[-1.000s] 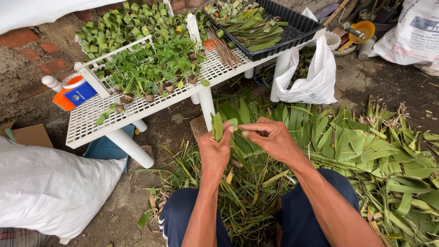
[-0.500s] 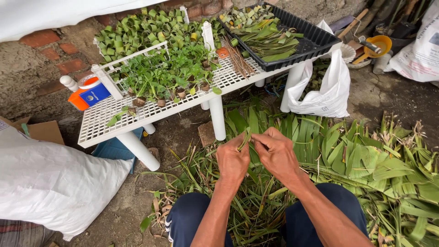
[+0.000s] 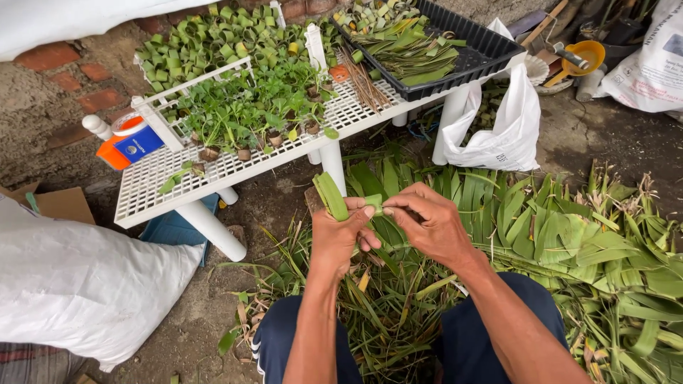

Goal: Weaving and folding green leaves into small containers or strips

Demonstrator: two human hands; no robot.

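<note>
both hands meet over the lap: left hand point(image 3: 341, 238) pinches the folded leaf strip point(image 3: 331, 196) upright, right hand point(image 3: 427, 224) grips its free end, before the table point(image 3: 163, 186).

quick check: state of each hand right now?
Left hand: closed on a folded green leaf strip.
Right hand: fingertips pinched on the same strip's free end, by the left thumb.
</note>
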